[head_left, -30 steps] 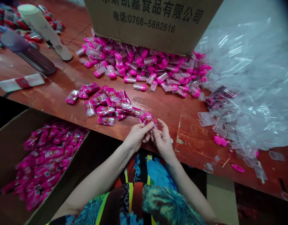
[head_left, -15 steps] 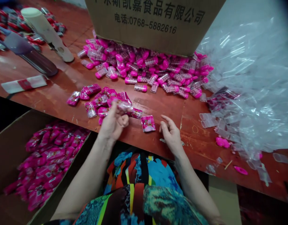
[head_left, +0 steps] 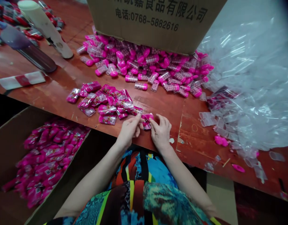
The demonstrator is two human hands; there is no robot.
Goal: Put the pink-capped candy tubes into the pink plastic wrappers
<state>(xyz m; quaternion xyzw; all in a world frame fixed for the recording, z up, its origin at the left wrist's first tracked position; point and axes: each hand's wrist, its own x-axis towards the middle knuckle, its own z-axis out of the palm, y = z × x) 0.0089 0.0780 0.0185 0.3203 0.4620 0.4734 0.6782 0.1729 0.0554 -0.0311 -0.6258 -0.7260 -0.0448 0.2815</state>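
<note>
From left to right, wrapped packets (head_left: pixel 107 109) lie beside the left hand (head_left: pixel 129 130), a pink wrapper (head_left: pixel 147 117) sits between both hands, and the right hand (head_left: pixel 161 132) touches its right edge, though whether either pinches it cannot be told.

The red-brown table (head_left: pixel 162 103) bears pink packets (head_left: pixel 107 109) and pink-capped tubes (head_left: pixel 144 67).

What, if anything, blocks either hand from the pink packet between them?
Nothing visible. The right hand meets the pink packet from the right; the left hand is at its left edge, contact unclear.
</note>
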